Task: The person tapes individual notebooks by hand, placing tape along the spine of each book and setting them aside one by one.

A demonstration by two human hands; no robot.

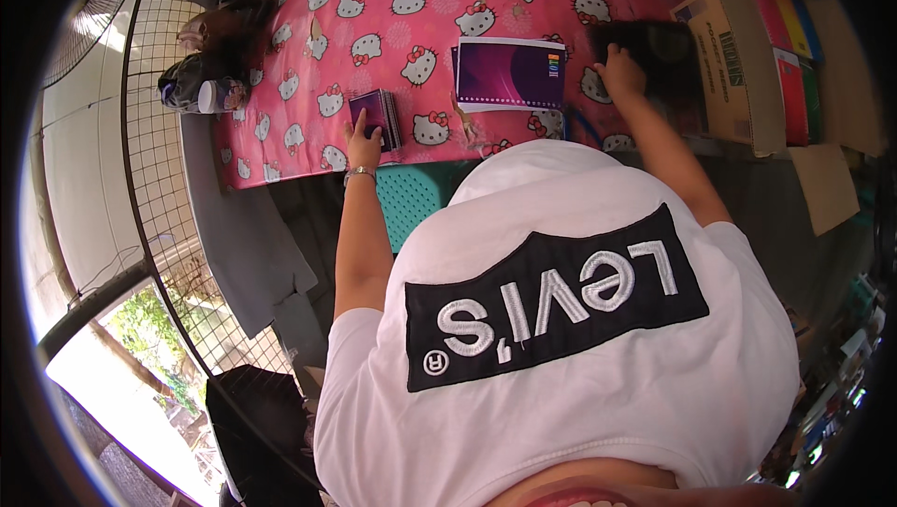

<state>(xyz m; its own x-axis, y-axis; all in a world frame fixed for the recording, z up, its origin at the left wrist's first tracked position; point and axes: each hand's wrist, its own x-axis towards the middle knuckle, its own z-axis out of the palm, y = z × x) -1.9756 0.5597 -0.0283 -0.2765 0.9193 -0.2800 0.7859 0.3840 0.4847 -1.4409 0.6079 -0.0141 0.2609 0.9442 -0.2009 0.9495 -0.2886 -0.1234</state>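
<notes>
Pink patterned cloth covers counter [392,49] | left hand [364,144] flat on small purple notebook stack [377,117], steadying it | right hand [619,72] spread on dark sheet [654,49] (purple-covered booklet [512,73] between, untouched)

Pink-clothed table [392,30], wire mesh [159,161] left, perhaps sunlit greenery [154,320] beyond.

- A brown cardboard box [733,63] stands at the right edge of the pink tablecloth [392,40].
- A purple-and-white rectangular pack [511,74] lies left of the box.
</notes>
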